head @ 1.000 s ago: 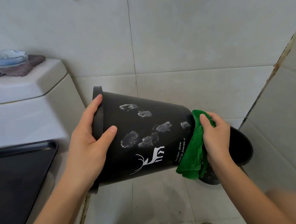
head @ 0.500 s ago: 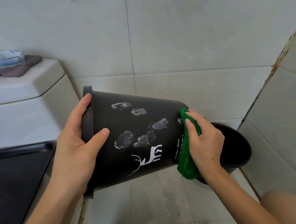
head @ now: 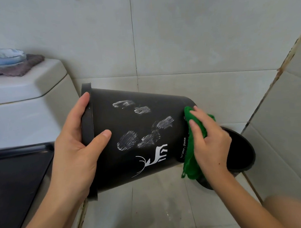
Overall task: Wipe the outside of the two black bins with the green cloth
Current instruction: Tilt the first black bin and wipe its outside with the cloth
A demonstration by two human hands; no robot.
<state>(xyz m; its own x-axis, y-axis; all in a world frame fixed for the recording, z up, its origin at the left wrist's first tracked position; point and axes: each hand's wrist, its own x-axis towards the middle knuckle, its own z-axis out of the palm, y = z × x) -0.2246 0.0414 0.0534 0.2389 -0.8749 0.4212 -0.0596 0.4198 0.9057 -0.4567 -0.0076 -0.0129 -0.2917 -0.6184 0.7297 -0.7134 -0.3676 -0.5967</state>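
Left hand: the left hand [head: 76,150] grips the rim of the tipped black bin [head: 130,131], thumb on its side wall.
Right hand: the right hand [head: 210,142] presses the green cloth [head: 190,156] against the bin's base end, fingers curled over it.
Bin surface: white smudges [head: 143,127] between the two hands; a white deer print [head: 154,158] below them.
Second bin: the second black bin [head: 241,153] stands just behind the right hand.
Room: pale tiled wall [head: 177,36] beyond both hands; tiled floor [head: 158,207] beneath; toilet tank [head: 26,94] beside the left hand.
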